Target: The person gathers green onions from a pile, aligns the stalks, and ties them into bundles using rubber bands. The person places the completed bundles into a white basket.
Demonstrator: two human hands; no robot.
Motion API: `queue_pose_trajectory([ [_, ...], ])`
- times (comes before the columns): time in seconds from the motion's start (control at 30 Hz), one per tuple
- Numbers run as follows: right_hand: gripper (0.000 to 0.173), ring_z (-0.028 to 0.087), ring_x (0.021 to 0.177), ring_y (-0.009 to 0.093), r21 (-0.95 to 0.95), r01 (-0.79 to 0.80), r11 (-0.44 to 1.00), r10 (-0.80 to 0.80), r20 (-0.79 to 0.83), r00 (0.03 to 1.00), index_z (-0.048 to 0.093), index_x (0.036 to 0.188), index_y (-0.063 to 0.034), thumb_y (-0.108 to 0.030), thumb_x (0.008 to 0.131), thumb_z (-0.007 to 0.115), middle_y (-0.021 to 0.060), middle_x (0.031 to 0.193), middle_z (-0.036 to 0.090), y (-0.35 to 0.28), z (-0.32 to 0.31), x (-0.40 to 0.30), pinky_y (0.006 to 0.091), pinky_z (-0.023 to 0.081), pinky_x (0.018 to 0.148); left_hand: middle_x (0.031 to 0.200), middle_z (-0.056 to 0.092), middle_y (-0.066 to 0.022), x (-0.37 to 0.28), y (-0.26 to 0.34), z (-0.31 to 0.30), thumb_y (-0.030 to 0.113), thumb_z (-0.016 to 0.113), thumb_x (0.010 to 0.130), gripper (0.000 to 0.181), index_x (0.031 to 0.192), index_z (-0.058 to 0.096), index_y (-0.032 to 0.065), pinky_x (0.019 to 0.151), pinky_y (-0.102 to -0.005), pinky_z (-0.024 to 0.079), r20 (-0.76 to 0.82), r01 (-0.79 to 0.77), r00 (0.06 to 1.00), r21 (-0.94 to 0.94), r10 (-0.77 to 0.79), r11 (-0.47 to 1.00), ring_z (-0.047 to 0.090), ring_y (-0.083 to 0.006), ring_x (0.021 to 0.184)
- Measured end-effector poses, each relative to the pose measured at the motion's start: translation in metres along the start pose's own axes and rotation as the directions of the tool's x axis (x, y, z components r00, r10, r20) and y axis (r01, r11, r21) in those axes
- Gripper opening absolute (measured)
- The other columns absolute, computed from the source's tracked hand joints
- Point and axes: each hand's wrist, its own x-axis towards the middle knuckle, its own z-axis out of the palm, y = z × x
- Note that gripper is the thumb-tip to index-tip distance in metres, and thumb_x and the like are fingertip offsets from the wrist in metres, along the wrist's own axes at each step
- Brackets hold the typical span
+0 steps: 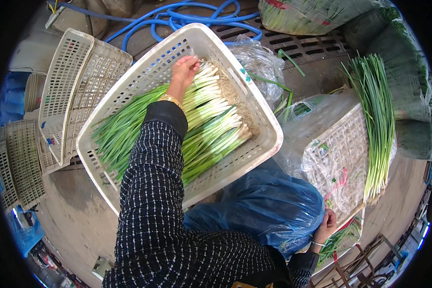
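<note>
My left hand point(184, 71) is inside a white plastic basket point(90, 158), at the far end of a row of scallions point(205, 108). Its fingers are curled beside the white stems; whether they pinch one is unclear. The scallions lie side by side, roots to the right and green leaves to the left. My right hand point(325, 225) is low at the right, next to my knee under blue plastic sheeting point(259, 201). Those fingers are bent near the edge of an upturned crate point(338, 151), their grip partly hidden. A loose bunch of scallions point(376, 126) lies across that crate.
Stacked plastic crates point(82, 90) stand at the left. A coiled blue hose point(180, 16) lies beyond the basket, near a slotted drain grate point(302, 45). Clear plastic film point(259, 64) is crumpled beside the basket. Bagged greens point(302, 16) stand at the upper right.
</note>
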Motion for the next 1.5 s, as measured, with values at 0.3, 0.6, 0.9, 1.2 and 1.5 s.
queue_pose_trajectory([
  [0.3,0.015,0.054,0.077,0.010,-0.032,0.068,0.997,-0.067,0.037,0.997,0.062,0.093,0.0024,-0.012,0.092,0.059,0.0036,0.085,0.062,0.011,-0.009,0.009,0.0251,0.045,0.076,0.098,0.062,-0.0164,-0.106,0.023,0.182,0.000,0.058,0.087,0.032,0.118,0.056,-0.0026,0.068,-0.0305,0.053,0.785,0.156,0.585,-0.356,0.204,0.921,0.062,-0.0212,0.082],
  [0.6,0.017,0.052,0.072,0.010,0.027,0.134,0.991,-0.135,0.047,0.990,0.061,0.089,0.0004,-0.016,0.090,0.063,0.0023,0.084,0.061,0.026,-0.015,0.019,0.0248,0.046,0.069,0.079,0.065,-0.0120,-0.178,-0.063,0.271,0.016,0.055,0.079,0.021,0.098,0.064,0.0114,0.073,-0.0555,0.042,0.912,-0.902,0.409,0.399,-0.034,-0.163,0.063,-0.0343,0.086],
  [0.9,0.015,0.052,0.075,0.010,-0.011,0.220,0.975,-0.219,0.050,0.974,0.060,0.090,0.0007,-0.014,0.090,0.063,0.0025,0.086,0.060,0.029,-0.016,0.020,0.0254,0.045,0.071,0.113,0.057,-0.0172,-0.226,-0.042,0.145,0.015,0.064,0.077,0.017,0.094,0.068,0.0159,0.090,-0.0506,0.042,0.698,-0.888,0.254,0.443,0.670,-0.125,0.053,-0.0336,0.111],
  [1.2,0.014,0.054,0.080,0.012,-0.049,0.183,0.982,-0.181,0.036,0.983,0.062,0.097,0.0013,-0.007,0.086,0.062,0.0042,0.092,0.062,0.033,-0.021,0.026,0.0265,0.046,0.075,0.145,0.035,-0.0176,-0.211,0.090,-0.142,0.050,0.046,0.092,0.062,0.141,0.038,0.0144,0.111,-0.0548,0.018,0.423,-0.092,0.785,0.802,0.453,-0.590,0.028,-0.0327,0.137],
  [1.5,0.021,0.055,0.081,0.011,0.001,0.243,0.970,-0.243,0.024,0.970,0.061,0.098,-0.0004,-0.004,0.079,0.066,0.0024,0.091,0.063,0.024,-0.019,0.016,0.0256,0.047,0.076,0.147,0.032,-0.0147,-0.193,0.061,-0.220,0.055,0.046,0.091,0.063,0.143,0.036,0.0212,0.108,-0.0601,0.017,0.191,0.061,0.860,0.881,0.473,-0.469,0.027,-0.0337,0.137],
])
